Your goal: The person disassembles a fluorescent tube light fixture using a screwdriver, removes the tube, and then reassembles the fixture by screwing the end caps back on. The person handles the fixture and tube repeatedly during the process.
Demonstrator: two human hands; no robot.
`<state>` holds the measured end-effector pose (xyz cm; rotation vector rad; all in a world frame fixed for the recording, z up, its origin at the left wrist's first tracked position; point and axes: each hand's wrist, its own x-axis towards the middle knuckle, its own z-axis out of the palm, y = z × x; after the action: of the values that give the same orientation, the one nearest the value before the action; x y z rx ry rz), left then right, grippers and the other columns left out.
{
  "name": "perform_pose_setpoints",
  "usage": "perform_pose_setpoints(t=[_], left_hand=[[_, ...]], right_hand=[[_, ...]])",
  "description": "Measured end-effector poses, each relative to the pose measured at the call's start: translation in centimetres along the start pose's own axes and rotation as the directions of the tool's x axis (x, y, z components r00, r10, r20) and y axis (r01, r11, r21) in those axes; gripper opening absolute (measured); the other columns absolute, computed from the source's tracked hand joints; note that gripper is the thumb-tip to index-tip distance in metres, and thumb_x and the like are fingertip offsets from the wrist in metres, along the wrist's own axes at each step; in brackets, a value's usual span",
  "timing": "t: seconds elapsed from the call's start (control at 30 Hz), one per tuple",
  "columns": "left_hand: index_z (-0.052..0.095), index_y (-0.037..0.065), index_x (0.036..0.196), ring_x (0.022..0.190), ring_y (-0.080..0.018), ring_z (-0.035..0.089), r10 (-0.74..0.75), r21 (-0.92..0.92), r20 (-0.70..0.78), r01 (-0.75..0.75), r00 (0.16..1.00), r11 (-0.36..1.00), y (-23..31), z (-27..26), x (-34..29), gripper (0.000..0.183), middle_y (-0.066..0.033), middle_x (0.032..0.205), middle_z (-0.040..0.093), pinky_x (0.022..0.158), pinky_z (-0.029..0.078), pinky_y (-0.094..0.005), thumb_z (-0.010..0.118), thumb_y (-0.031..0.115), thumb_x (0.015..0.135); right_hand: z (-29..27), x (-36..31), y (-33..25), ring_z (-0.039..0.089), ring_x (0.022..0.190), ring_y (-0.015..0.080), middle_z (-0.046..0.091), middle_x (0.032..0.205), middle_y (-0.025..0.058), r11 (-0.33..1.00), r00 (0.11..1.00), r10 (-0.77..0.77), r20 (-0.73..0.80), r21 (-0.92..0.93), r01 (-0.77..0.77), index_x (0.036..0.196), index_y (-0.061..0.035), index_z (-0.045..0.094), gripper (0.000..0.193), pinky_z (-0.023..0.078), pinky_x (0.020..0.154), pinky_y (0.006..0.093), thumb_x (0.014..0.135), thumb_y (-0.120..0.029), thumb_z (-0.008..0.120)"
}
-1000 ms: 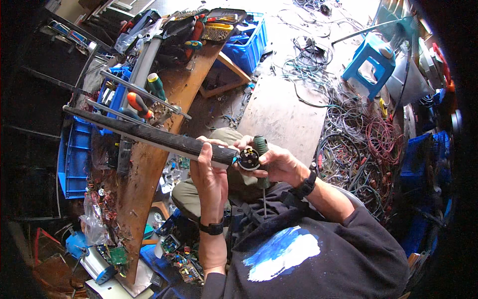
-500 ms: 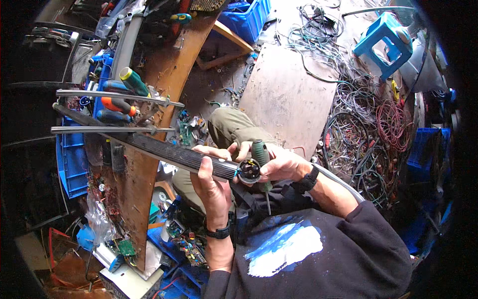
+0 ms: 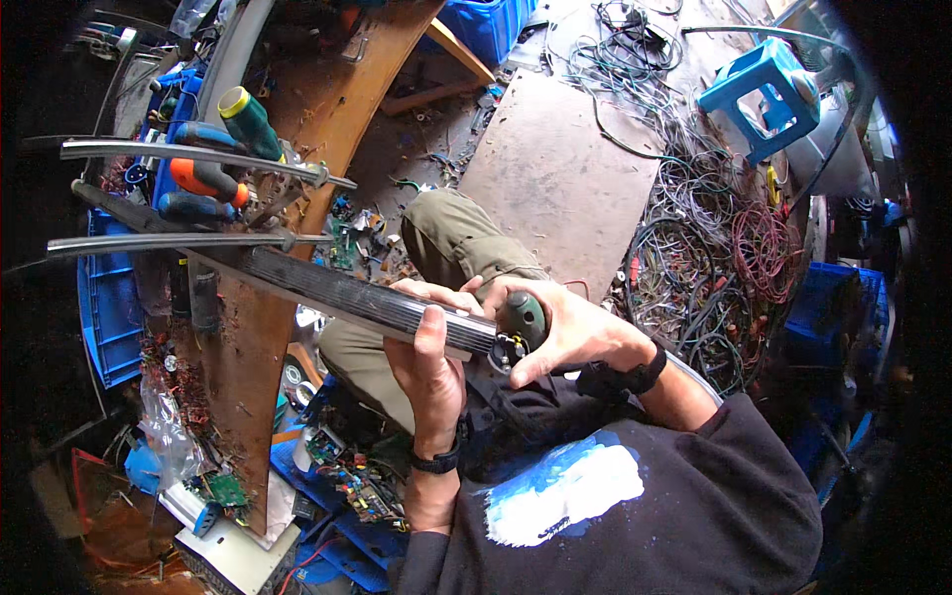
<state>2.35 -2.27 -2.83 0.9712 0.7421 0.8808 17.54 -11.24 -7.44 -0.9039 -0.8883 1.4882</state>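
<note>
A long black ribbed tube (image 3: pixel 327 293) slants from the upper left toward my lap. My left hand (image 3: pixel 428 372) wraps round it close to its near end, thumb on top. That round end is open and shows small yellow and metallic parts inside. My right hand (image 3: pixel 595 332) grips a screwdriver (image 3: pixel 525 315) with a dark green handle right at the tube's end. The handle's butt faces up, and the blade is hidden, so I cannot tell whether its tip touches the parts inside.
Two metal bars (image 3: pixel 188 241) reach out beside the wooden bench (image 3: pixel 233 397). Several hand tools, one an orange-and-black handle (image 3: pixel 203 181), stand in a blue crate (image 3: pixel 109 327). Tangled cables (image 3: pixel 694 248) cover the floor at right, near a light blue stool (image 3: pixel 759 99). Circuit boards (image 3: pixel 362 481) lie lower left.
My right hand has turned the screwdriver from lying across the tube's end, blade showing, to butt-up over that end. The tube's end has shifted slightly right.
</note>
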Motion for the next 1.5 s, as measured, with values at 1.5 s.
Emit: perform_pose_setpoints(t=[1.5], left_hand=[[0.044,0.006,0.121,0.061,-0.0255,0.063,-0.173,-0.214,-0.182,0.133,0.968,0.968,-1.2,-2.1,-1.6,0.028,-0.0085,0.077,0.053,0.107,0.047,-0.0616,0.053,0.026,0.104]], right_hand=[[-4.1,2.6,2.5,0.061,0.104,0.0133,0.068,0.11,0.0036,0.983,0.895,0.15,0.42,0.032,-0.18,0.119,-0.0043,0.066,0.052,0.049,0.092,0.0315,0.077,-0.019,0.093]])
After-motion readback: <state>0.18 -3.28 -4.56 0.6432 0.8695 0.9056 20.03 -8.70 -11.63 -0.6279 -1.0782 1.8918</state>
